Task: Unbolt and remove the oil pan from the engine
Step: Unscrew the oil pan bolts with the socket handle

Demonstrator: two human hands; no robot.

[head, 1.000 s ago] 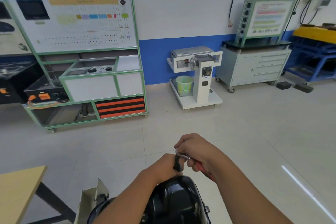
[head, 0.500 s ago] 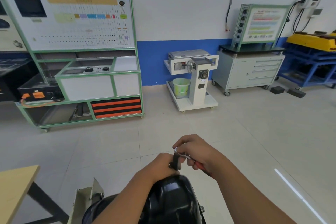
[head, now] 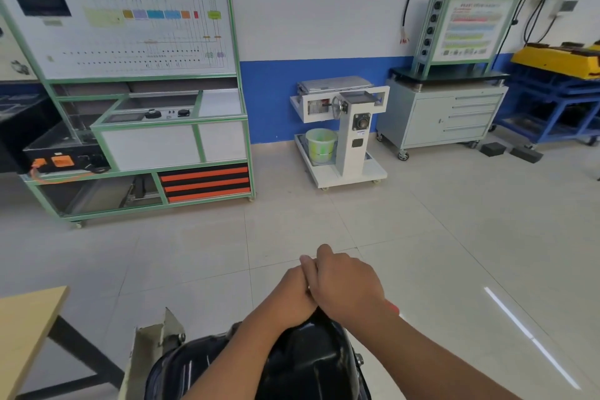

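Observation:
The glossy black oil pan [head: 308, 364] bulges up at the bottom centre, partly hidden by both forearms. My right hand [head: 347, 286] is curled over a ratchet wrench at the pan's far end. Only a bit of the red handle [head: 393, 308] shows behind the wrist. My left hand [head: 289, 295] is curled tight against the right one at the wrench's head. The black socket and the bolt are hidden under both hands.
A grey metal bracket [head: 152, 344] juts up left of the pan. A wooden table corner [head: 22, 328] lies at the lower left. Across the tiled floor stand a green training bench [head: 146, 127], a white cart [head: 344, 140] with a green bucket [head: 319, 144], and a grey cabinet [head: 448, 117].
My right hand has swung left over the wrench head and now covers the socket and most of the handle. The left hand stays at the pan's far end.

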